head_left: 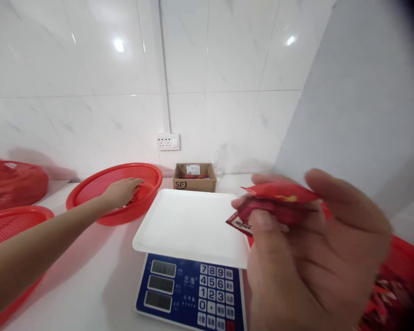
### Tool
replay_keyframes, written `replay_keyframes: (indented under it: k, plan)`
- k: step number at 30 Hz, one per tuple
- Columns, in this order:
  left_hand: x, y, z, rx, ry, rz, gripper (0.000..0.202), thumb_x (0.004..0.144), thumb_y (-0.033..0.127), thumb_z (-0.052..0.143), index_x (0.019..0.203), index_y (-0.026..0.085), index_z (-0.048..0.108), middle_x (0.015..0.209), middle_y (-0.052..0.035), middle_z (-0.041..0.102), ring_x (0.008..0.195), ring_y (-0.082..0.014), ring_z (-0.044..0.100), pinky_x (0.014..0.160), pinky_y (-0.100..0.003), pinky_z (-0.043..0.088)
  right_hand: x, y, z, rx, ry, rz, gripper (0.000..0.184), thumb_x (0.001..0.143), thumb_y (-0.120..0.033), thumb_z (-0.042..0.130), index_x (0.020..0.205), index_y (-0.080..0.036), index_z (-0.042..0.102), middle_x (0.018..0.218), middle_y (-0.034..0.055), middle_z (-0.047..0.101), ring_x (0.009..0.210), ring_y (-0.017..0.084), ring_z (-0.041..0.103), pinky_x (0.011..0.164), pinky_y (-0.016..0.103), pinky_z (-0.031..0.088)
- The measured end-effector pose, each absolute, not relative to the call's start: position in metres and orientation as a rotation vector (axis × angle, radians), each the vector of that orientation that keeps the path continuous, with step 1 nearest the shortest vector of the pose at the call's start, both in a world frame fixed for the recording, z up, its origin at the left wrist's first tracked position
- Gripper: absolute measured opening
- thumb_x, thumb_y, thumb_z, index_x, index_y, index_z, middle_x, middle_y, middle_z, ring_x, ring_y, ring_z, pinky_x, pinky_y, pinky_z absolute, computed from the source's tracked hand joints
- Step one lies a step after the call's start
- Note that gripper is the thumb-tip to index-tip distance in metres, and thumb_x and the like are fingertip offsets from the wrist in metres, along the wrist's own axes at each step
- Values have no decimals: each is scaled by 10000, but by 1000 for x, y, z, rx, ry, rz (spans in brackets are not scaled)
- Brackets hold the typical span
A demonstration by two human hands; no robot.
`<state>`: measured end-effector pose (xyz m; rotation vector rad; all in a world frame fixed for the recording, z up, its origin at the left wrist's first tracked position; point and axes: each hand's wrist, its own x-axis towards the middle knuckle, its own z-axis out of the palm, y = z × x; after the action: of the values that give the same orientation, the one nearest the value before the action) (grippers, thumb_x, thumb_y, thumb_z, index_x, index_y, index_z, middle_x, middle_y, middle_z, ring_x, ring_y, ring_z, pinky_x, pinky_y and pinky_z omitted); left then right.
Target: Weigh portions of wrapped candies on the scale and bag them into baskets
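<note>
My right hand (317, 243) is close to the camera, closed around small red packets (283, 197). One packet is bright red with a yellow mark, and a darker red one with a white printed corner lies beneath it. My left hand (122, 192) reaches into a red mesh basket (89, 184) at the left. Its fingers point down by something red in the basket, and their tips are hidden, so their grip is unclear. Between my hands stands a digital scale (189, 292) with a bare white tray (189, 225) and a blue keypad panel.
Behind the scale sits a small cardboard box (195, 184) beside a clear bottle (221, 161). Another red basket (31, 211) and a red plastic bag (17, 181) are at the left. More red packets (386, 294) lie in a red container at the lower right.
</note>
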<state>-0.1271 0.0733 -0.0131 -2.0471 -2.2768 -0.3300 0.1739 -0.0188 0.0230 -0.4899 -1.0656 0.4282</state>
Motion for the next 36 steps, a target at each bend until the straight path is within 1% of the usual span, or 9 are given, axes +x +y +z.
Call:
replay_keyframes:
  k: [5,6,8,10,12,15,20,29,36]
  plan:
    - [-96,53,-26,-2101,-2030,-513,356,902,231,377,1217,165,529,1337,-113,492,1207,-302,464,957,-429,413,174,-3,10,-559,-1423,508,413,856,-104,500,1209,-315,467,1112,31,613,942,173,635,748,328,564]
    - [-82,45,-30,-2150,-1853,-668,336,914,275,399,1177,135,554,1289,-141,527,1199,-304,472,973,-443,407,175,1,7,-586,-1522,478,416,865,-117,494,1227,-318,459,1141,29,611,964,171,633,767,322,562]
    - [-49,23,-40,-2245,-1661,-766,295,933,305,400,1148,181,559,1229,-101,576,1196,-248,484,1005,-417,400,177,11,4,-636,-1714,384,404,877,-125,471,1240,-302,459,1184,27,612,1025,169,618,826,316,546]
    - [-15,-2,-55,-2551,-1132,-871,278,936,193,392,1169,146,535,1139,-120,631,1144,-224,530,994,-399,421,176,20,2,-699,-1873,307,393,874,-109,436,1237,-256,472,1204,40,618,1077,179,598,867,326,525]
    - [16,-24,-76,-2754,-794,-775,213,932,212,436,1088,222,580,1061,-13,683,1074,-145,577,1032,-281,398,173,27,-1,-778,-2028,278,403,859,-81,405,1231,-211,488,1193,62,630,1064,205,607,839,354,529]
    - [48,-38,-109,-2998,-539,-710,237,935,112,389,1073,114,581,1019,-56,706,1062,-123,590,1075,-214,330,167,33,-6,-904,-2255,283,440,839,-54,385,1240,-191,503,1141,73,655,977,241,642,747,388,539]
    - [63,-25,-114,-3095,-650,-590,178,947,253,433,1037,229,586,955,-28,699,916,-139,640,896,-242,478,160,40,-11,-1057,-2434,269,477,851,-71,382,1298,-205,477,1172,93,643,985,266,640,724,390,527]
    - [41,-28,-37,-3213,-963,-389,132,885,286,555,948,173,582,903,-22,674,847,-183,625,757,-291,480,161,34,-4,-1122,-2266,295,394,906,-193,415,1293,-199,487,1231,90,617,1017,243,615,807,430,516]
    - [29,-31,-40,-3216,-1054,-520,215,888,248,532,1092,190,567,1054,-72,654,996,-231,607,860,-377,484,166,18,-15,-1191,-2157,364,373,931,-222,401,1293,-211,491,1239,64,614,1101,197,577,912,373,483]
